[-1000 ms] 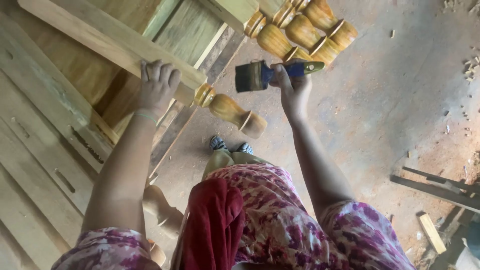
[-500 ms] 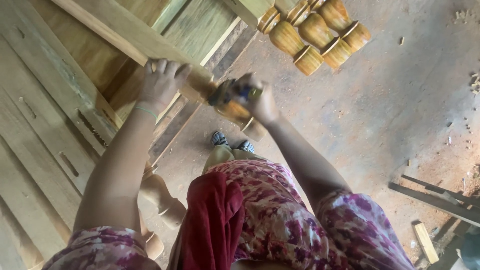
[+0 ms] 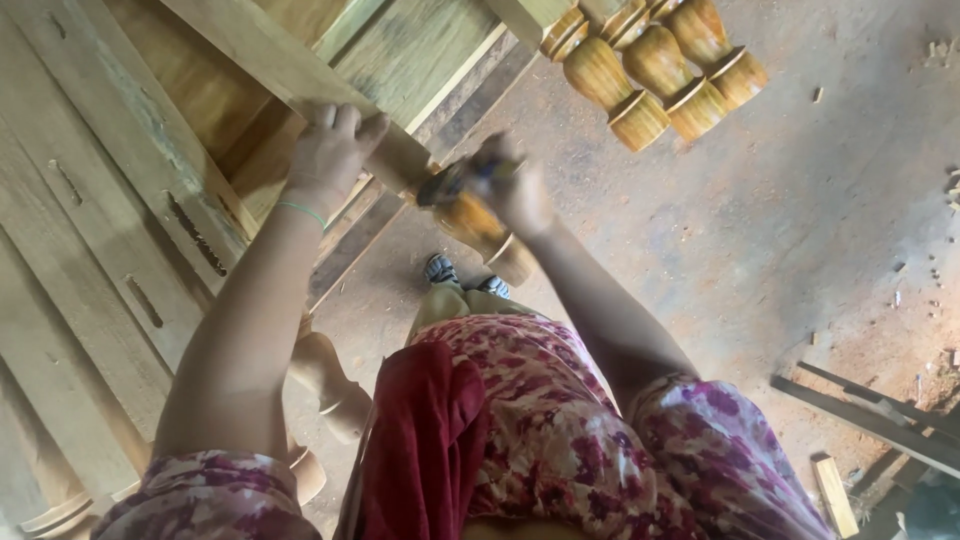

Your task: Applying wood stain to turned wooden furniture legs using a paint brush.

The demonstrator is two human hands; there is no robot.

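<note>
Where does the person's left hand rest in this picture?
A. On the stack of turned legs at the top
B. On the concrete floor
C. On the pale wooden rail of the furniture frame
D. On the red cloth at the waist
C. The left hand grips the pale wooden rail of the frame, while the right hand works at the turned leg beside it.

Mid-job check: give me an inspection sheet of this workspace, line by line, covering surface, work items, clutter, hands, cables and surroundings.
Surface: dusty bare floor.
Job's things: turned wooden leg on a pale wooden frame; brush, blurred.
Clutter: wood offcuts at lower right; chips on the floor.
Grippers: left hand grips the frame rail; right hand holds the brush against the leg.
Cables: nothing seen.
Surroundings: more turned legs at top; slatted wooden panels at left.
</note>
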